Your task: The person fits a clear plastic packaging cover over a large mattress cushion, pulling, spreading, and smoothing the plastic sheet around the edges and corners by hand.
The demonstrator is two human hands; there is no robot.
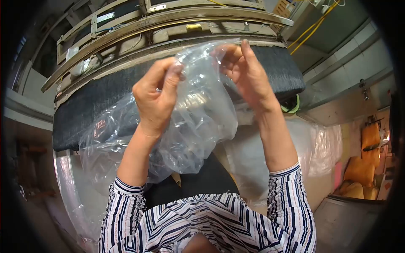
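A clear plastic bag or sheet [198, 114] hangs crumpled in front of me, its upper edge raised between my hands. My left hand [156, 95] is closed, pinching that edge between thumb and fingers. To the right, my right hand [249, 76] has its thumb stretched up, apart from the curved fingers. Those fingertips touch the film at its upper right and partly show through it. More of the loose plastic [114, 122] spreads left below my left forearm, over the dark padded surface and down towards my lap.
A black padded bar [88, 101] runs across a wooden frame [168, 27] with metal fittings. More clear plastic [278, 143] lies at lower right. Yellow cables [314, 29] hang at upper right. An orange chair-like object [360, 168] stands far right.
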